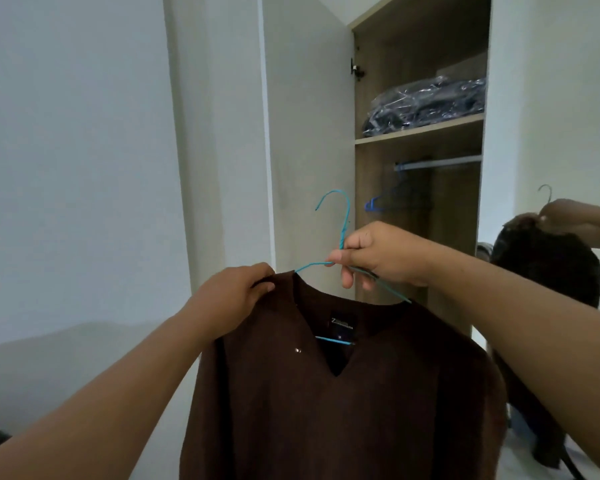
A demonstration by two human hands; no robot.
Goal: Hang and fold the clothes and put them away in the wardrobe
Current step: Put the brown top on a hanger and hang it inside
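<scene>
Pinching the hanger (340, 233) at its twisted neck, the right hand (374, 254) has thumb and forefinger closed on the wire while the lower fingers (347, 278) curl loosely beneath. The left hand (236, 296) is closed on the shirt (326, 393) at its left shoulder, bunching the cloth where it meets the wire. The shirt hangs below both hands, neckline toward the camera, with the hanger's crossbar showing through the V-neck; its right shoulder appears seated on the wire. The hook points up and curls left, above the right hand. Beyond and above it, inside the open wardrobe (416, 306), the rail (440, 163) runs left to right under the shelf (420, 131), with blue hangers (378, 202) already at its left end. Judged from this, the right hand is nearer the rail and must lift the hook up and forward onto it.
</scene>
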